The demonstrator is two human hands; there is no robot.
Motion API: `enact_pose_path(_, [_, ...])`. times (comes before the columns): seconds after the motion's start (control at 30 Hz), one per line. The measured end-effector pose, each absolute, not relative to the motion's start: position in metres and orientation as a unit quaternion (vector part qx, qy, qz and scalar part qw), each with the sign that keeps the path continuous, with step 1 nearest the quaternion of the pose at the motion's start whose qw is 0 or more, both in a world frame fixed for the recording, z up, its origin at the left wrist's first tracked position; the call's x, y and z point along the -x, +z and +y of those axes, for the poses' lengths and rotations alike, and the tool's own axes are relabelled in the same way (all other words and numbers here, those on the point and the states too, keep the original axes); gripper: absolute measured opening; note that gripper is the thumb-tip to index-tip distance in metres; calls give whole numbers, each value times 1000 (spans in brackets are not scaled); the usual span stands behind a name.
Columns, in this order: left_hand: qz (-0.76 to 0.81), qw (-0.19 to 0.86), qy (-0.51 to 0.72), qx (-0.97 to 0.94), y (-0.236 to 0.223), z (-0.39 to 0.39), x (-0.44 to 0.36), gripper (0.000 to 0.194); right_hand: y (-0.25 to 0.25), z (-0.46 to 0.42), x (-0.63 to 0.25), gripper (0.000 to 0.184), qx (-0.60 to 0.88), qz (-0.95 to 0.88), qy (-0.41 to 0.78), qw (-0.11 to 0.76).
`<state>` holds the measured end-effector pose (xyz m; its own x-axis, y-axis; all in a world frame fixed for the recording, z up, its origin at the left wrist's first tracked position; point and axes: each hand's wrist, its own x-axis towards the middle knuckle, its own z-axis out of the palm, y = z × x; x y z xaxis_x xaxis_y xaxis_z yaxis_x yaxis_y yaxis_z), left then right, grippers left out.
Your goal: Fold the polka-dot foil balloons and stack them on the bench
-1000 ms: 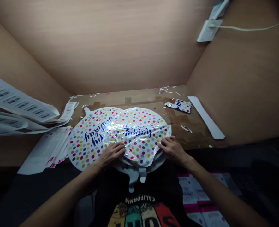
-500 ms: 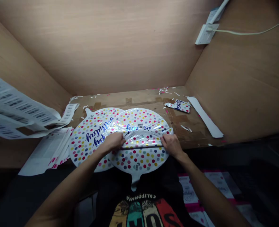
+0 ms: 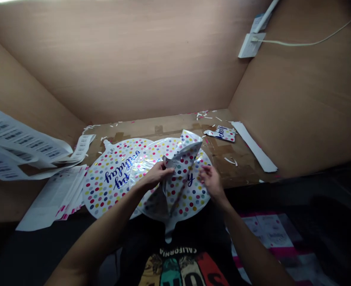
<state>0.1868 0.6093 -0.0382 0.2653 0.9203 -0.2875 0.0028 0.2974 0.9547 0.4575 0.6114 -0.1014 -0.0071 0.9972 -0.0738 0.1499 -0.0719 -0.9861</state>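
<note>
The tape-patched brown counter (image 3: 242, 161) carries flat dotted balloons (image 3: 111, 176) overlapping across its near edge. A small folded dotted piece (image 3: 226, 134) lies toward the far right corner, a white strip (image 3: 254, 147) along the right edge, paper scraps (image 3: 204, 115) near the far edge, white sheets (image 3: 70, 186) at the near left corner.

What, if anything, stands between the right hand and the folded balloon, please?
Nothing visible does: the right hand is just beside the folded balloon, which the left hand holds on the opposite side.
</note>
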Motion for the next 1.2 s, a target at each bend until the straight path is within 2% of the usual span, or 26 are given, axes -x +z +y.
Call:
enact_pose_path(0.07, [484, 651, 410, -416, -41, 590, -190, 41, -98, 612, -434, 54, 443, -467, 666, 377])
enact_pose_path(0.17, [502, 635, 454, -372, -44, 572, -197, 36, -91, 616, -414, 44, 343, -429, 761, 344])
enact_pose_path(0.3, [497, 626, 507, -322, -46, 565, -201, 20, -78, 621, -412, 31, 315, -425, 757, 383])
enact_pose_path(0.43, [474, 634, 553, -261, -45, 562, -198, 21, -71, 625, -419, 10, 310, -482, 709, 411])
enact_pose_path(0.53, [451, 677, 542, -211, -47, 557, -195, 29, -73, 631, -424, 21, 314, -571, 616, 441])
enact_pose_path(0.63, [454, 721, 459, -254, -55, 546, -198, 44, -78, 636, -425, 28, 316, -635, 548, 443])
enact_pose_path(0.73, [489, 701, 390, -343, -65, 535, -203, 45, -82, 634, -424, 25, 343, -563, 621, 424])
enact_pose_path(0.83, [516, 659, 421, -351, -70, 530, -207, 46, -86, 622, -423, 44, 362, -435, 750, 342])
enact_pose_path(0.93, [509, 646, 442, -358, -70, 527, -206, 50, -88, 607, -423, 55, 330, -432, 794, 270])
enact_pose_path(1.07, [469, 685, 434, -349, -66, 523, -192, 49, -88, 602, -428, 46, 326, -389, 791, 343])
enact_pose_path(1.2, [472, 663, 475, -335, -57, 533, -177, 42, -82, 608, -436, 33, 324, -402, 757, 401])
